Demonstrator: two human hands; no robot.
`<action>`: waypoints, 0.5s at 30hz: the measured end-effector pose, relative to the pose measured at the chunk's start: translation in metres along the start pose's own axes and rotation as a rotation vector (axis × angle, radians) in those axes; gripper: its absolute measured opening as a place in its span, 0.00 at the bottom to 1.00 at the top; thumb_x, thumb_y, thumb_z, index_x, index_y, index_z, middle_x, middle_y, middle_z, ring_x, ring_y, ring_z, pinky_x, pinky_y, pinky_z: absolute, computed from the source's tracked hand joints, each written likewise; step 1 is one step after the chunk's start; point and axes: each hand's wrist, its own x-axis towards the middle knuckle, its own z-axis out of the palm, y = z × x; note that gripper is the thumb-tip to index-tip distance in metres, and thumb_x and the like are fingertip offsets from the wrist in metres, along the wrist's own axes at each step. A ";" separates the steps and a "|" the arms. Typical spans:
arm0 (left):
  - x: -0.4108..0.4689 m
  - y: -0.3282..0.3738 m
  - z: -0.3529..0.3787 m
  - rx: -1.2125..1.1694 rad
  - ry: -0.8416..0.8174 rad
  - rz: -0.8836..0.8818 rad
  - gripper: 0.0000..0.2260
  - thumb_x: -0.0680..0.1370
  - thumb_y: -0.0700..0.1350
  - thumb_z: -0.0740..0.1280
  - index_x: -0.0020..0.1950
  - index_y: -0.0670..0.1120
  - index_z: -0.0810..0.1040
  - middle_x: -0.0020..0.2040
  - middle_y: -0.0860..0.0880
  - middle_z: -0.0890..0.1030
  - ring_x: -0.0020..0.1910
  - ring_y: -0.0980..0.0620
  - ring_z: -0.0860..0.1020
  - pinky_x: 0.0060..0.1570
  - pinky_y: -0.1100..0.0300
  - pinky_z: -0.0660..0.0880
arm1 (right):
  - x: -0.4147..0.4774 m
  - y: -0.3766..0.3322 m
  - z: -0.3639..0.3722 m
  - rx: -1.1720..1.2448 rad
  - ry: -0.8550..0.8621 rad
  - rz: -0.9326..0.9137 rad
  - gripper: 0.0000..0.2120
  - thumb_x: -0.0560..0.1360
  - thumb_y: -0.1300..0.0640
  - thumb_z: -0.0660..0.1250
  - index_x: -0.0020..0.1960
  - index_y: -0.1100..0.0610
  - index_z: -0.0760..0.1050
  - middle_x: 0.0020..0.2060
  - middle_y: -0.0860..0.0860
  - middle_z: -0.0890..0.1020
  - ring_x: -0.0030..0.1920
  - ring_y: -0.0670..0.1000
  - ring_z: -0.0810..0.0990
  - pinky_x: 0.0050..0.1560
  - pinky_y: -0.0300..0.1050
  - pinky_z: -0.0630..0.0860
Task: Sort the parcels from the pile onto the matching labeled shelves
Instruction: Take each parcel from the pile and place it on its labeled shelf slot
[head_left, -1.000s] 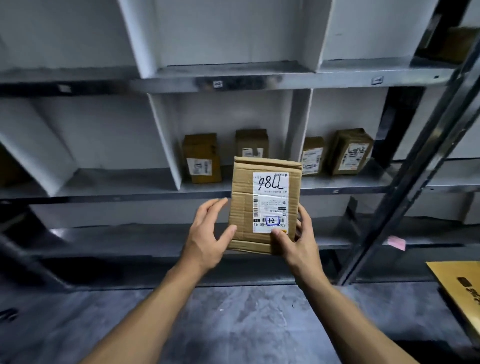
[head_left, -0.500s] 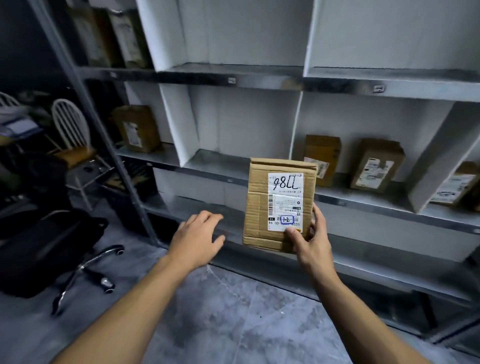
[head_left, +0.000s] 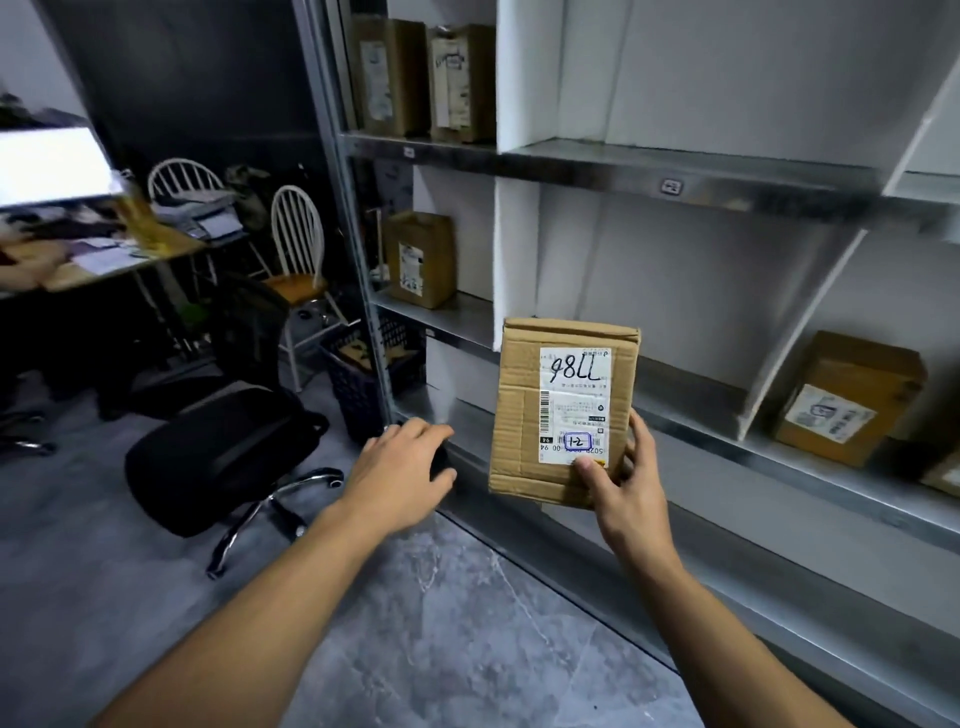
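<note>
Now we hold one flat brown cardboard parcel (head_left: 563, 410) upright in front of the grey metal shelving unit (head_left: 675, 179), just below its middle shelf. Our right hand (head_left: 626, 486) pinches its lower right corner, thumb on the white label, fingers behind. That label carries a handwritten number and a small boxed mark reading 1-2. Our left hand (head_left: 402, 475) hovers apart from the parcel, empty, fingers loosely curled. We count four other brown boxes on the shelves: two (head_left: 423, 78) standing side by side up top, one (head_left: 421, 258) on the middle left, one (head_left: 849, 397) at the right. Off to the left sit two white spindle-back chairs (head_left: 296, 244) and one black office chair (head_left: 223, 457).
</note>
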 end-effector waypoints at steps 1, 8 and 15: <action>0.011 -0.010 -0.005 0.006 0.009 -0.002 0.24 0.78 0.57 0.62 0.73 0.55 0.65 0.68 0.53 0.70 0.65 0.49 0.69 0.64 0.50 0.68 | 0.012 -0.001 0.012 0.009 -0.002 0.000 0.36 0.77 0.55 0.72 0.66 0.21 0.58 0.62 0.34 0.75 0.67 0.47 0.75 0.66 0.62 0.75; 0.090 -0.073 -0.043 0.048 0.091 0.016 0.24 0.78 0.57 0.61 0.74 0.55 0.64 0.69 0.53 0.69 0.66 0.49 0.68 0.64 0.51 0.66 | 0.094 -0.025 0.079 0.075 0.016 -0.108 0.35 0.77 0.53 0.72 0.67 0.21 0.58 0.61 0.29 0.75 0.65 0.39 0.74 0.68 0.59 0.74; 0.157 -0.093 -0.057 -0.036 0.170 0.113 0.24 0.78 0.57 0.62 0.73 0.54 0.66 0.68 0.53 0.70 0.65 0.50 0.69 0.64 0.52 0.67 | 0.139 -0.058 0.103 0.038 0.111 -0.209 0.35 0.77 0.53 0.72 0.65 0.20 0.58 0.63 0.31 0.76 0.65 0.39 0.75 0.68 0.53 0.75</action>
